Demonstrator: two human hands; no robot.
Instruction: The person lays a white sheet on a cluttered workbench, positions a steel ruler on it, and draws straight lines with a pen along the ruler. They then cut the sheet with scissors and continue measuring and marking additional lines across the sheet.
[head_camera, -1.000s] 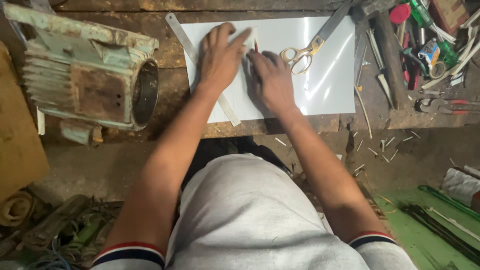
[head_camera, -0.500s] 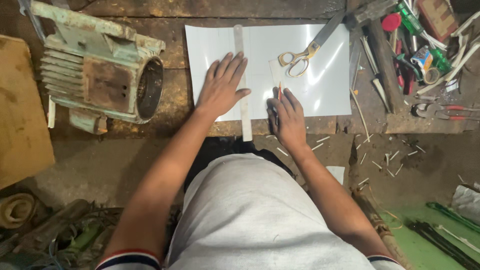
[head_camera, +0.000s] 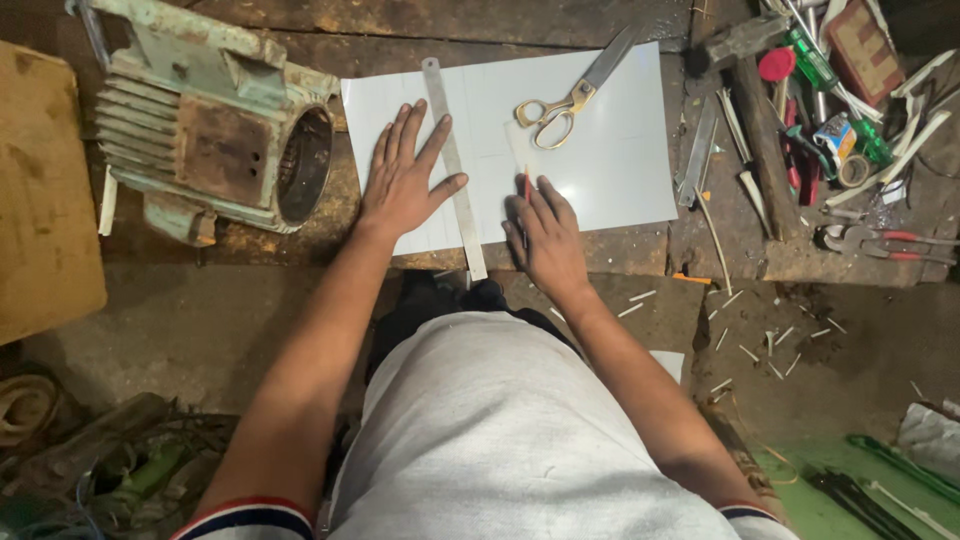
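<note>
The surface (head_camera: 560, 20) is dark, worn wood, and on its left end lies a motor housing (head_camera: 205, 130), pale green and rusted, tipped on its side with the open bore facing the sheet, set clear of the working area. The sheet (head_camera: 610, 150), white and glossy, lies flat in the middle with its near edge at the surface's front edge, within easy reach. It carries faint ruled lines. The left hand (head_camera: 402, 178) lies open and flat, fingers spread, palm on the sheet's left part and thumb against the ruler (head_camera: 455, 170); pressing like this would pin both ruler and sheet. The ruler, a narrow steel strip, runs from the sheet's far edge down past its near edge, slightly slanted. The right hand (head_camera: 545, 235) is just right of the ruler, fingers closed on a red pen (head_camera: 527, 186) whose tip touches the sheet, apparently marking at a ruled line. Scissors (head_camera: 570, 95) with brass-coloured handles rest on the sheet's far part, apart from both hands. At the right end lie crowded tools: a hammer (head_camera: 750, 60), a round red cap (head_camera: 776, 65), a small blue and white box (head_camera: 832, 135), a reddish flat packet (head_camera: 858, 40) in the far corner, and red-handled pliers (head_camera: 880, 240)
</note>
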